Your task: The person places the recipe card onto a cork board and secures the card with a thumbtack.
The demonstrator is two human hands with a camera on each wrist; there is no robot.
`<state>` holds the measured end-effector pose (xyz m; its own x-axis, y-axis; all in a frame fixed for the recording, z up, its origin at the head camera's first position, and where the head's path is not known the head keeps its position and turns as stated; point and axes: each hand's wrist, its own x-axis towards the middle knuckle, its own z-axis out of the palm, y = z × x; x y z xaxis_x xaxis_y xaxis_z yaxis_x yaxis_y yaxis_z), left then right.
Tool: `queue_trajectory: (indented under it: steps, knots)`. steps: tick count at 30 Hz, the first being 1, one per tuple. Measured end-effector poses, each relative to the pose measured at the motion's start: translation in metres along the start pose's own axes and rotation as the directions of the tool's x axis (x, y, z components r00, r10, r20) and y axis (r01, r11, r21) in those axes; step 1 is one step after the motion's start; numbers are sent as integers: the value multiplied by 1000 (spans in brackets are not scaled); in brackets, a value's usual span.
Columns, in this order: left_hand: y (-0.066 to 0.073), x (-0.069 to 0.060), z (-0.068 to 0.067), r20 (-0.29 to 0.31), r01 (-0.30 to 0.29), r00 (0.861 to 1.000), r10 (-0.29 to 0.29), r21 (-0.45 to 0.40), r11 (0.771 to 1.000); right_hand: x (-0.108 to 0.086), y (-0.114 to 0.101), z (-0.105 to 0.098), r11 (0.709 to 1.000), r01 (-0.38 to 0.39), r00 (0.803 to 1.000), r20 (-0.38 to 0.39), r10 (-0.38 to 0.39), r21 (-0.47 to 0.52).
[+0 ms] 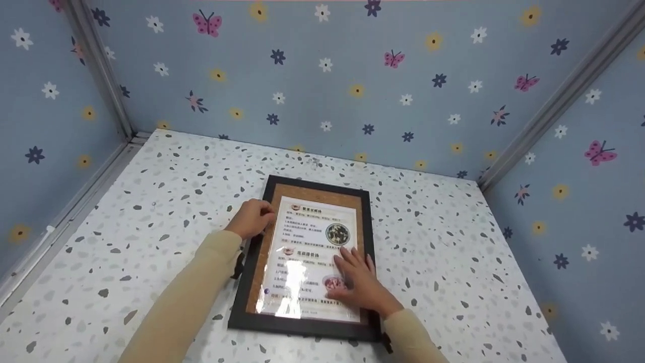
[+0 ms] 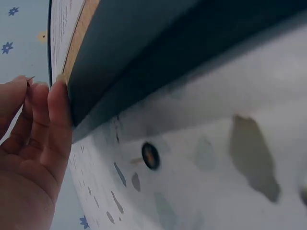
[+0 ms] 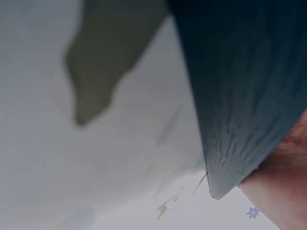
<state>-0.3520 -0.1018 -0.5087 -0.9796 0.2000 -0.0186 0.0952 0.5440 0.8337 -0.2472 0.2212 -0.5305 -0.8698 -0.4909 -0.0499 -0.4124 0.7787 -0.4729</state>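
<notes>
The head view shows, on the left, a light-blue wall panel [image 1: 50, 121] printed with flowers, cut off by the edge. Next comes the left hand [image 1: 252, 219], over the left bar of a black-framed rectangular cork board [image 1: 302, 327] lying on a white speckled tabletop [image 1: 166, 242]. Its thumb and fingers pinch a tiny pointed pin [image 2: 30, 79]; only the tip shows in the left wrist view, the rest hidden between the fingertips. Below the left hand, a small round purple pin [image 1: 266, 291] sits by the lower left edge of a glossy white printed sheet [image 1: 313, 259] on the board. Glare washes out part of the sheet's lower text. Further right, the right hand [image 1: 364, 281] lies on the sheet's lower right part, fingers spread and gripping nothing, covering some print and part of the lower food picture [image 1: 332, 283]. The right wrist view catches just a blurred edge of that hand beside the black frame; its fingertips are out of that shot.
</notes>
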Motion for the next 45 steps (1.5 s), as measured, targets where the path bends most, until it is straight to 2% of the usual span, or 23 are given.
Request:
queue_trajectory:
  steps: [6,12,21,26,35,45]
  knots:
    - [4,13,11,-41,2,999,3,129,992,-3,1,3,1000,-7,1000,1,7,3]
    - [7,26,17,-52,25,998,-18,153,988,-4,1,4,1000,0,1000,-7,1,19]
    - [3,45,18,-49,111,993,-104,191,975,-5,-4,5,1000,0,1000,-11,0,27]
    - [9,48,16,-51,149,989,-142,187,971,-4,-4,3,1000,0,1000,-10,0,15]
    - [12,56,18,-49,181,983,-175,191,965,-1,-2,1,1000,10,1000,-11,-10,10]
    - [9,61,18,-54,152,988,-144,202,967,1,2,2,1000,21,1000,-20,-21,21]
